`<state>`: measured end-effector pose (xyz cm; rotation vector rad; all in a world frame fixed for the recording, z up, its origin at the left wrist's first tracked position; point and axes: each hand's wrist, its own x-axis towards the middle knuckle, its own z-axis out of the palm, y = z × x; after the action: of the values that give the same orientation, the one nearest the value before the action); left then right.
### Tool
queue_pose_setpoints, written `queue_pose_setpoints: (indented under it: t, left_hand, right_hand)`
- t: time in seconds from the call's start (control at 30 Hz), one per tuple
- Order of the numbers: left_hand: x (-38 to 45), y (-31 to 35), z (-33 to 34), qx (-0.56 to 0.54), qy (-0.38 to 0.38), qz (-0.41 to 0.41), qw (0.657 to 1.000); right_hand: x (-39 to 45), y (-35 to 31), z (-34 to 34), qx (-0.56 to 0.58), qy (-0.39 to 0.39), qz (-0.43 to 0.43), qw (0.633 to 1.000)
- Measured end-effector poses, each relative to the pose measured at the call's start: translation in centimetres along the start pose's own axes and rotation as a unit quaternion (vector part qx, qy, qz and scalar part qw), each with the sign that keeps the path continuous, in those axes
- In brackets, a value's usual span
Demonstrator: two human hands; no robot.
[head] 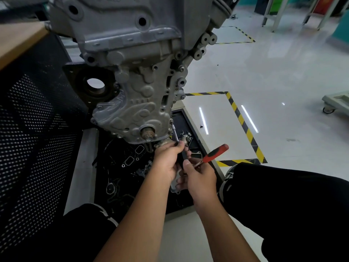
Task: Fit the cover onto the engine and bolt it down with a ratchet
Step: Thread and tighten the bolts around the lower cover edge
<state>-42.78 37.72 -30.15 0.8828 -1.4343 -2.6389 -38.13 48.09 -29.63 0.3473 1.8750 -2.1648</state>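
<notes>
The grey cast cover (136, 108) sits against the front of the engine (120, 25), which hangs above a black tray. A ratchet with a red and black handle (215, 153) points up to the right. Its thin extension bar (174, 132) runs up to a bolt at the cover's lower right edge. My left hand (168, 159) pinches the lower end of the extension bar. My right hand (200, 178) grips the ratchet near its head.
A black tray (132, 178) under the engine holds gaskets and small metal parts. A perforated black panel (34, 129) stands at the left. Yellow and black floor tape (243, 125) marks a square at the right. My knees flank the tray.
</notes>
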Motion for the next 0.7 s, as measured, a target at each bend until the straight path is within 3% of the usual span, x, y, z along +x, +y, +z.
queue_pose_setpoints:
  t: [0.13,0.23,0.3,0.53,0.7]
  left_hand:
    - [-0.1,0.2,0.2,-0.008,0.011,-0.002,1.000]
    - [0.0,0.6,0.0,0.001,0.006,0.001,1.000]
    - [-0.1,0.7,-0.1,0.014,0.008,0.008,1.000]
    - [-0.1,1.0,-0.1,0.021,0.005,-0.015,1.000]
    - [0.5,2.5,1.5,0.010,0.027,0.046,0.999]
  right_hand:
    - [0.2,-0.9,0.1,0.086,-0.015,0.085,0.993]
    - [0.3,-2.1,-0.5,0.258,-0.079,0.185,0.945]
    - [0.2,-2.0,-0.8,0.303,-0.115,0.211,0.922]
    - [-0.1,-0.3,-1.0,0.194,-0.080,0.179,0.961]
    - [0.0,-0.6,-2.1,0.165,-0.062,0.142,0.974]
